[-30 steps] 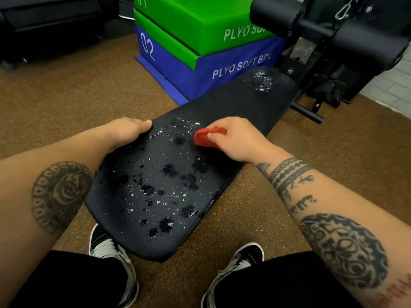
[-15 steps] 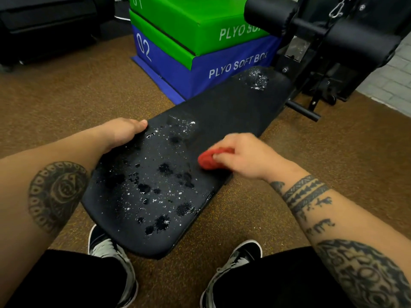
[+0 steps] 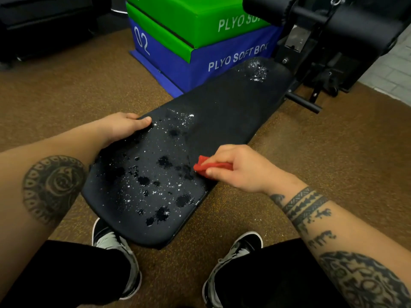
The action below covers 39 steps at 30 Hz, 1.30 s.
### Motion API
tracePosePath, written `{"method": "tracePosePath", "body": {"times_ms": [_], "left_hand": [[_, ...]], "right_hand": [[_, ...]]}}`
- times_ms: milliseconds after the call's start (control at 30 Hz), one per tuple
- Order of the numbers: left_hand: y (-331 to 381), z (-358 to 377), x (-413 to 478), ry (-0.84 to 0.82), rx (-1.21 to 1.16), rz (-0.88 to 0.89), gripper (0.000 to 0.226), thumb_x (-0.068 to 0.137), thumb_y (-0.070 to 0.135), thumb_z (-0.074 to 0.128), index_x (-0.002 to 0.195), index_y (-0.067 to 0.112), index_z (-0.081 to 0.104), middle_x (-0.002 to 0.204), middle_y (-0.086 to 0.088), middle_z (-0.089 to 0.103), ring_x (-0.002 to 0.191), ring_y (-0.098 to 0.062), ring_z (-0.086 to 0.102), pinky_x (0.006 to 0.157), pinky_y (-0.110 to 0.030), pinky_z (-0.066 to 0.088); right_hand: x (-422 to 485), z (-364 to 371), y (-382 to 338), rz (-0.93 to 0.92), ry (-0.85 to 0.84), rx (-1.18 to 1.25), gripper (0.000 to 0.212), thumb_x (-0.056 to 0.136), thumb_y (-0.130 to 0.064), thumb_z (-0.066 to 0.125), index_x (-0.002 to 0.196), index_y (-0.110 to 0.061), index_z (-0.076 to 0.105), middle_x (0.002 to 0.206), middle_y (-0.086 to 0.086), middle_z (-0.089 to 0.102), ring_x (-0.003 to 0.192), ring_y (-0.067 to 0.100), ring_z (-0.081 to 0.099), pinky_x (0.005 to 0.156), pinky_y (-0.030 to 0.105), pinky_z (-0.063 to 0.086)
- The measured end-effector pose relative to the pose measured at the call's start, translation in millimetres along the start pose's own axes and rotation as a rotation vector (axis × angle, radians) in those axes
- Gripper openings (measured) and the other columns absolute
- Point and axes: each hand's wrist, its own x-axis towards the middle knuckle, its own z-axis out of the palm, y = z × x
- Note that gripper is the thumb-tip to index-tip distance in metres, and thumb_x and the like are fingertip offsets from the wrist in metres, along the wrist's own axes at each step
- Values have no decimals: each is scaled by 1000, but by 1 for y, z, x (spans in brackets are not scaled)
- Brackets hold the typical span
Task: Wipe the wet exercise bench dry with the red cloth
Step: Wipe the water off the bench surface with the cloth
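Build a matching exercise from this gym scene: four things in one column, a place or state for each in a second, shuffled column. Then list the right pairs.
Things
1. red cloth
2. left hand
3. green box
4. exercise bench

Places or states
A. spotted with water drops, mostly on the near half
B. stacked on the blue box
C. bunched in the right hand, pressed to the bench near its right edge
D. grips the bench's left edge

Pairs: 1-C, 2-D, 3-B, 4-A
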Motion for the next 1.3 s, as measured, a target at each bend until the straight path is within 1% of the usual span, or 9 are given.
{"method": "tracePosePath", "body": {"times_ms": [133,333,500,667,800,967,1067,1233,1300], "left_hand": [[1,2,-7,1,9,27,72,68,83,58,119,34,66,122,2,67,105,-25,66,107,-46,45],[3,3,-9,47,19,32,85,73,82,57,141,32,52,144,0,53,127,-28,54,113,-44,37],[9,7,-10,18,-11,73,58,88,65,58,133,29,58,126,2,61,103,-22,60,97,-32,42],[8,7,-11,32,-13,78,60,92,60,56,140,24,53,132,-3,57,109,-23,55,95,-29,35],[13,8,-9,38,-7,81,59,93,58,55,141,24,52,137,-4,56,105,-18,51,94,-28,34],[4,0,-4,13,19,52,95,65,87,59,141,32,51,144,1,53,124,-26,55,112,-42,36],[-1,-2,1,16,30,41,95,67,85,58,144,31,48,150,-1,48,132,-30,50,115,-49,34],[-1,1,-3,1,17,9,101,56,90,60,139,32,53,140,1,55,123,-29,57,111,-48,40],[-4,0,4,-1,-11,-1,110,44,95,60,136,36,54,137,4,57,118,-29,60,109,-49,42]], "right_hand": [[3,3,8,252,453,7,36,93,-43,59,125,-30,68,101,-8,61,95,12,62,90,32,50],[-14,31,-10,284,297,-165,35,96,-40,54,128,-30,65,103,-5,53,95,23,61,87,35,50],[-26,32,-24,157,142,9,33,87,-43,57,115,-35,73,89,-10,57,85,11,60,80,33,50],[-20,21,-11,330,441,166,32,92,-41,56,118,-32,72,101,-8,65,95,9,64,90,35,53],[-23,39,-17,355,375,-31,34,95,-38,57,126,-28,67,98,-4,58,92,17,61,88,36,52],[-53,62,-38,226,247,84,37,89,-42,57,121,-29,71,88,-15,54,81,8,56,76,26,46],[-57,59,-46,153,116,174,33,87,-42,59,115,-32,73,86,-14,60,80,6,60,76,32,50],[-21,23,-39,300,376,105,30,92,-43,58,117,-35,72,97,-11,66,91,9,64,84,27,51],[-1,19,-39,337,322,-50,30,94,-43,56,119,-35,70,100,-6,63,97,17,63,85,26,48]]}}
